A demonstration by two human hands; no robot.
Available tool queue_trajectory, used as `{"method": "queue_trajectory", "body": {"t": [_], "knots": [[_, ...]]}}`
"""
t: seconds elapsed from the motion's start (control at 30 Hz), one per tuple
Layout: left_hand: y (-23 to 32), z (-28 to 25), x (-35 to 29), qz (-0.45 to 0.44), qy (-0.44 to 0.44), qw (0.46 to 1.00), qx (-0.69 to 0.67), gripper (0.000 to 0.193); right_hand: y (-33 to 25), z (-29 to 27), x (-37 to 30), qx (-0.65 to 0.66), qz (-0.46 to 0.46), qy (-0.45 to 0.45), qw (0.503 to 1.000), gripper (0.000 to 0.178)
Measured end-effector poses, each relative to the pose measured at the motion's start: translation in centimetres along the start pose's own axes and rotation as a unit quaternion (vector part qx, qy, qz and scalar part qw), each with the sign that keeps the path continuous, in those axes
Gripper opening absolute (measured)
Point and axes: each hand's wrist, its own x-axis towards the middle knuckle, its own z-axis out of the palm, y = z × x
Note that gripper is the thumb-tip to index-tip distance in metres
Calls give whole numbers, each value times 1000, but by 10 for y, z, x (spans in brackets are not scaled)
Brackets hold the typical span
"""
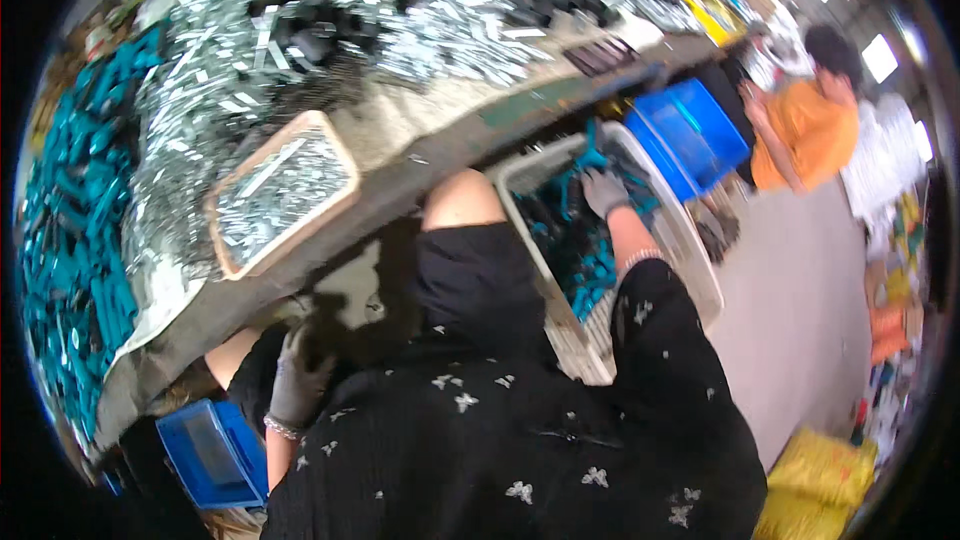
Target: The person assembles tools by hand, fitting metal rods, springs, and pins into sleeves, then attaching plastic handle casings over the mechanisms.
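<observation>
My right hand [603, 192], in a grey glove, reaches into a pale plastic crate [688, 252] at my right side. Its fingers are closed at the lower end of a forked teal plastic piece [592, 152]. Loose teal pieces [594, 282] and black pieces lie heaped below it in the crate. Near my left thigh hangs my left hand [298, 382], also gloved in grey. Blur and shadow hide its fingers, so whether it holds anything is unclear.
Shiny metal strips [450, 35] and black parts cover the table [395, 135], with teal pieces [75, 240] piled at far left. A pinkish tray [348, 162] of small metal parts sits at its edge. Blue bins [690, 135] flank me. A person in orange [808, 135] sits at right.
</observation>
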Motion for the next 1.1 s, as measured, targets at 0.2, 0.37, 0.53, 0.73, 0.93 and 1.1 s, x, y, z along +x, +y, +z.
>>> {"method": "queue_trajectory", "body": {"t": [0.2, 0.37, 0.53, 0.73, 0.93, 1.1], "knots": [[5, -21, -17, -2, -59, 998, 15, 45, -43, -44, -29, 119, 99, 225, 962, 37], [16, -47, -12, 71, -73, 995, 9, 36, -233, -172, -77, 342, -214, 373, 836, 19], [34, -66, 10, 98, -34, 994, -42, 32, -375, -212, -33, 407, -426, 159, 792, 24], [30, -101, -2, 140, 155, 974, -89, 30, -462, -231, -60, 365, -468, 80, 801, 24], [-8, -153, 2, -30, 426, 904, -25, 21, -444, -193, -130, 382, -470, 160, 779, 19], [-60, -228, 49, -49, 474, 872, 111, 20, -418, -172, -129, 443, -389, 117, 799, 19]]}}
